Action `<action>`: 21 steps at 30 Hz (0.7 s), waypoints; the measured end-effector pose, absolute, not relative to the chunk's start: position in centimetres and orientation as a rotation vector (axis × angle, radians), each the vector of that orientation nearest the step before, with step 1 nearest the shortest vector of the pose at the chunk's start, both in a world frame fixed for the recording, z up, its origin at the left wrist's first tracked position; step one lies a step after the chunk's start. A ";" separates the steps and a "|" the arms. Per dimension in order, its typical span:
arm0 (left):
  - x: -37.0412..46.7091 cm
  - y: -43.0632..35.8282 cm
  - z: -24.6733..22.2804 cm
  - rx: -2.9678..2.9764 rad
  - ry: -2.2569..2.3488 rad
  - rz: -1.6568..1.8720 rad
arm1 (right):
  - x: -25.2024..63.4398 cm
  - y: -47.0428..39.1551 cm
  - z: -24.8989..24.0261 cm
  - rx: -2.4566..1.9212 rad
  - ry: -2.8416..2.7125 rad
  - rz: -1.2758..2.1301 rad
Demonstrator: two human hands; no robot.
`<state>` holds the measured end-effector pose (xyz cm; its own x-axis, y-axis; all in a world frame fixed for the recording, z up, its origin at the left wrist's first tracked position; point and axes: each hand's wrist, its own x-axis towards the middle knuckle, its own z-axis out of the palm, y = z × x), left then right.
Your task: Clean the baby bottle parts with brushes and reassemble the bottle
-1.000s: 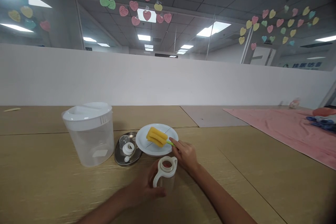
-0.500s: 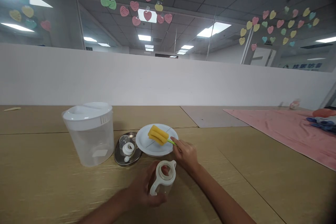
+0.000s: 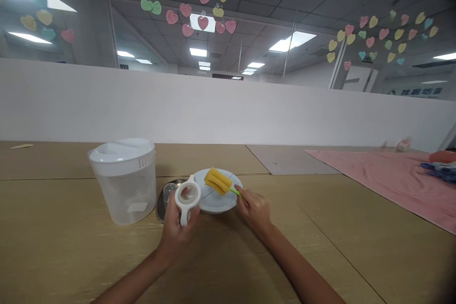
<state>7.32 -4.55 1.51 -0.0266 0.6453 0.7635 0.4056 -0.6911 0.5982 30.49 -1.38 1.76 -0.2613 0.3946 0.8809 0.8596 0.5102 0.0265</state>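
My left hand (image 3: 178, 228) is closed around a small clear pitcher (image 3: 187, 194) with a white rim, spout and handle, held over the front left of the white plate. Beneath it lies an oval metal tray (image 3: 160, 208), partly covered by hand and pitcher, with a small clear cup (image 3: 168, 191) on it. My right hand (image 3: 255, 208) grips the green handle of a sponge brush (image 3: 218, 181). Its yellow sponge head is over the white plate (image 3: 215, 205); whether it touches the plate I cannot tell.
Left of the tray stands a clear plastic bucket (image 3: 132, 194) with a white lid. A pink cloth (image 3: 374, 171) covers the right side of the table, with bundled fabric (image 3: 440, 168) on it. A white partition (image 3: 213, 109) runs along the back.
My left hand has carried the pitcher forward and left, from in front of the plate to between tray and plate. My right hand and the sponge brush stay nearly in place.
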 end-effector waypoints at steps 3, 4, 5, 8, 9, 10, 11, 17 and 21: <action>6.5 -3.4 1.9 1.973 1.236 1.864 | 30.4 -1.5 2.0 -1.019 -1.834 -0.656; 6.3 -3.1 1.9 1.976 1.275 1.870 | 30.3 -1.6 2.0 -1.008 -1.830 -0.657; 6.0 -2.8 1.9 1.985 1.313 1.872 | 30.3 -1.7 2.1 -0.997 -1.828 -0.660; 5.6 -2.4 2.0 2.043 1.408 1.891 | 30.2 -1.8 2.2 -0.974 -1.844 -0.685; 5.6 -2.4 2.0 2.072 1.431 1.900 | 30.2 -1.8 2.2 -0.975 -1.860 -0.697; 5.6 -2.4 2.1 2.108 1.446 1.908 | 30.3 -1.8 2.2 -0.978 -1.880 -0.711; 5.6 -2.5 2.2 2.150 1.453 1.922 | 30.3 -1.7 2.1 -0.982 -1.903 -0.727; 5.9 -3.1 2.5 2.374 1.380 1.944 | 30.5 -1.5 1.8 -0.993 -1.955 -0.771; 6.0 -3.2 2.5 2.311 1.408 1.938 | 30.5 -1.6 2.0 -0.966 -1.916 -0.748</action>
